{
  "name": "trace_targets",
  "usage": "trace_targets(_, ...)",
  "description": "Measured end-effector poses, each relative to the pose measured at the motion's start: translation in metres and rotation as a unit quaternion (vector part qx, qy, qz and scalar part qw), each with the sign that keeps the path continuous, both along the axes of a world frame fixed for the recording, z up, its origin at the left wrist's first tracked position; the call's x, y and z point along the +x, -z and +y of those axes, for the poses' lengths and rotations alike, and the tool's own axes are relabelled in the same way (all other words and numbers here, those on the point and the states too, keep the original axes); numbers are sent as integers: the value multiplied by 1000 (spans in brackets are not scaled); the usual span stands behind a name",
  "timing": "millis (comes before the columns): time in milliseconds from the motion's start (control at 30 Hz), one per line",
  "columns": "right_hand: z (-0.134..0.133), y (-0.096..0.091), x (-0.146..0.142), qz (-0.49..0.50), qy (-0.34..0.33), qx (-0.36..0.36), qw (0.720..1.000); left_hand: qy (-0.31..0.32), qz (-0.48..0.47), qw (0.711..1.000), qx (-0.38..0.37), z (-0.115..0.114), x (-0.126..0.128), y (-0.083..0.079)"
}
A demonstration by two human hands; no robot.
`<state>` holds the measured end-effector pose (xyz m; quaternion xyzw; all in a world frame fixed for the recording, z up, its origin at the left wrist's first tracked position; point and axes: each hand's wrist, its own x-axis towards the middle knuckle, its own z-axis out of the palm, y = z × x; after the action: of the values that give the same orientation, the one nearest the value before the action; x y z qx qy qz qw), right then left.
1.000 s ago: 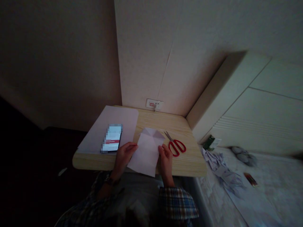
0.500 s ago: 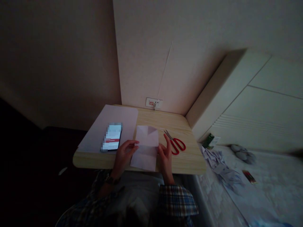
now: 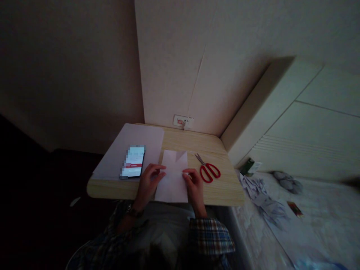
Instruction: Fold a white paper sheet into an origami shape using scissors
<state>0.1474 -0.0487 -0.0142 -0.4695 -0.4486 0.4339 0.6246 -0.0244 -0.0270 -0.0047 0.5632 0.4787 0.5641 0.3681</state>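
Observation:
A creased white sheet of paper [image 3: 173, 185] lies at the front of the small wooden table [image 3: 225, 191], with fold lines near its far end. My left hand [image 3: 146, 183] pinches its left edge between thumb and fingers. At the right edge, my right hand [image 3: 194, 185] grips the paper in the same way. Just right of that hand rest scissors [image 3: 206, 170] with red handles, blades pointing away and slightly left. To the left of my left hand is a phone [image 3: 133, 163] with a lit, partly blurred screen, lying on larger white paper [image 3: 112, 157].
A wall socket [image 3: 183, 121] with a plug sits behind the table. On the right, a bed [image 3: 323, 202] holds crumpled paper scraps [image 3: 263, 198], a grey bundle [image 3: 288, 182], a small red packet [image 3: 295, 209] and a green box [image 3: 248, 167]. A white scrap [image 3: 75, 201] lies on the dark floor.
My right hand has shifted left onto the paper's edge, its raised index finger now bent down. The paper lies flatter. Phone and scissors stay put.

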Motion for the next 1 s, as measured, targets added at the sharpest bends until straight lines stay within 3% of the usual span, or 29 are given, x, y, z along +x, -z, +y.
trace_targets(167, 2, 2, 1, 15, 22, 19, 999, 9, -2, 1000, -27, -3, 1, -1)
trace_targets(300, 3, 3, -2, 18, -5, 24, 1000, -46, -12, 999, -26, -2, -1, 3)
trace_targets(600, -1, -1, -3, -30, -24, 44, 998, -114, -4, 992, 58, -5, -6, 2)
trace_targets(767, -2, -7, -1, -72, 13, 69, 995, -59, -18, 996, 61, -7, -4, 1)
trace_targets(1000, -5, -2, -1, -51, 38, 47, 997, -17, -48, 999, -17, -8, 1, 2)
